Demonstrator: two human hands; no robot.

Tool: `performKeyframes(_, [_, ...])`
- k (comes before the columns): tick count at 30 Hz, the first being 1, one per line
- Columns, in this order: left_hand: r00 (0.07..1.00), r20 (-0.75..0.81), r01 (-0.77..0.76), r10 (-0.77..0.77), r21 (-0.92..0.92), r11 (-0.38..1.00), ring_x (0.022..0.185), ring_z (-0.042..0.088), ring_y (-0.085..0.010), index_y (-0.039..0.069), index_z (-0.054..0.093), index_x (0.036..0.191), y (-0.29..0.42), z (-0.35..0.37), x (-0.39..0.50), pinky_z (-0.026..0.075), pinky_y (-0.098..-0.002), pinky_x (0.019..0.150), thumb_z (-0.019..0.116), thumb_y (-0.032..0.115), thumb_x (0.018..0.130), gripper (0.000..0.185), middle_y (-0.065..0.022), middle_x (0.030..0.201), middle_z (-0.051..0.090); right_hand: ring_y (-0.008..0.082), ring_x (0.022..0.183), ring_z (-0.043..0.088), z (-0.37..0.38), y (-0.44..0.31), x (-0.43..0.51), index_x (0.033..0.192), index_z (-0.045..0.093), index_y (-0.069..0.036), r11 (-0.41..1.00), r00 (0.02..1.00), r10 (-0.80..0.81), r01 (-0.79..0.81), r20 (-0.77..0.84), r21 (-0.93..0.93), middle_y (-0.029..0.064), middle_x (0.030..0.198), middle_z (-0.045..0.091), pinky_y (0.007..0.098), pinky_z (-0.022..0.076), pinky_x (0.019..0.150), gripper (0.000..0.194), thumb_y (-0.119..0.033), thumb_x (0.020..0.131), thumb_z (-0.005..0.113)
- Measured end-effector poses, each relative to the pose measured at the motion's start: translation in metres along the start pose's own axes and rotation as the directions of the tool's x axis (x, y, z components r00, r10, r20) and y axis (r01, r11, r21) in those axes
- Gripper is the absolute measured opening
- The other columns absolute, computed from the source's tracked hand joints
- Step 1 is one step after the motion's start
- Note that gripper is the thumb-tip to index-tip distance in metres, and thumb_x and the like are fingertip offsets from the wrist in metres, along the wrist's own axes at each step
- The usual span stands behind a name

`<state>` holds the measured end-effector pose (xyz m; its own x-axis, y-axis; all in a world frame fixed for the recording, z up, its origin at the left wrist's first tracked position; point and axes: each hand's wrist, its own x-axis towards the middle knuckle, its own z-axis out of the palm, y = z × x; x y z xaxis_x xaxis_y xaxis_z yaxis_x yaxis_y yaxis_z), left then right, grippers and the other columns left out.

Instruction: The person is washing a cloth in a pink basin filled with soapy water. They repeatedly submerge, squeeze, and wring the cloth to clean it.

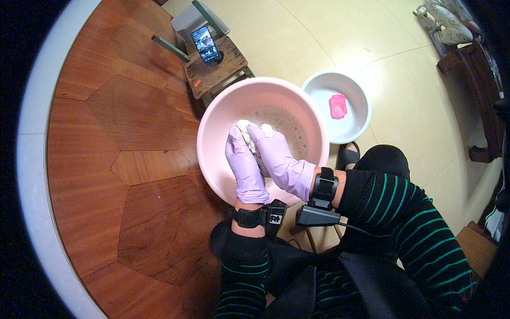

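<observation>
A pink plastic basin [203,139] stands before me with cloudy, bubbly water [293,131] in it. My left hand [244,163], in a lilac glove, grips a wet white cloth [246,131] from its left side. From the right, my right hand [277,157], gloved alike, presses on the same cloth, with its thumb and fingers curled round it. Both hands are close together inside the basin, above the water. Part of the cloth is hidden between the palms. Each wrist carries a black strap with a box-shaped device.
A pale blue basin [364,123] with a pink soap dish [338,106] stands at the right. Behind, a worn wooden stool [231,56] bears a phone [206,44], beside a grey container [183,20]. Brown wooden panelling [151,159] fills the left; dark wooden furniture [474,79] stands far right.
</observation>
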<state>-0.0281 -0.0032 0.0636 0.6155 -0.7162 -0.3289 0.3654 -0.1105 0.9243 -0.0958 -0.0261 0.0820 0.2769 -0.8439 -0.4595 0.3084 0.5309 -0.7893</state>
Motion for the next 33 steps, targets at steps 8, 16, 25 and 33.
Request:
performKeyframes(8, [1.000, -0.016, 0.000, 0.000, -0.008, 1.000, 0.090, 0.057, -0.0142, 0.000, 0.057, 0.114, 0.001, 0.001, 0.000, 0.049, -0.0264, 0.079, 0.043, 0.035, 0.101, 0.040, -0.0065, 0.102, 0.060, 0.0204, 0.077, 0.058, 0.000, 0.006, 0.004, 0.096, 0.065, 0.000, 1.000, 1.000, 0.008, -0.008, -0.007, -0.012, 0.0118, 0.084, 0.065, 0.0318, 0.0458, 0.071, 0.036, -0.034, 0.089, 0.058])
performKeyframes(16, [1.000, 0.000, -0.013, 0.013, 0.000, 1.000, 0.089, 0.057, -0.0164, 0.002, 0.057, 0.112, 0.000, 0.001, -0.001, 0.049, -0.0286, 0.078, 0.043, 0.036, 0.100, 0.039, -0.0072, 0.101, 0.059, 0.0204, 0.077, 0.058, 0.000, 0.005, 0.003, 0.095, 0.065, -0.001, 0.999, 1.000, -0.011, 0.010, -0.010, -0.051, 0.0114, 0.084, 0.065, 0.0316, 0.0459, 0.072, 0.034, -0.033, 0.090, 0.057])
performKeyframes(25, [1.000, -0.008, -0.011, 0.011, 0.006, 1.000, 0.089, 0.058, -0.0163, 0.002, 0.057, 0.112, -0.001, 0.000, 0.000, 0.049, -0.0287, 0.078, 0.043, 0.036, 0.100, 0.039, -0.0074, 0.101, 0.060, 0.0235, 0.078, 0.060, -0.001, 0.009, 0.005, 0.097, 0.065, 0.000, 0.999, 1.000, -0.018, 0.017, -0.016, -0.044, 0.0140, 0.085, 0.066, 0.0333, 0.0463, 0.074, 0.036, -0.034, 0.090, 0.057])
performKeyframes(33, [1.000, 0.026, 0.006, -0.004, -0.048, 0.999, 0.090, 0.056, -0.0139, 0.001, 0.058, 0.113, 0.003, 0.002, -0.003, 0.048, -0.0265, 0.080, 0.043, 0.033, 0.101, 0.037, -0.0058, 0.102, 0.060, 0.0336, 0.085, 0.060, -0.005, 0.016, 0.012, 0.098, 0.064, 0.001, 0.977, 0.991, -0.116, 0.125, 0.063, -0.171, 0.0205, 0.090, 0.065, 0.0373, 0.0457, 0.078, 0.038, -0.034, 0.090, 0.052])
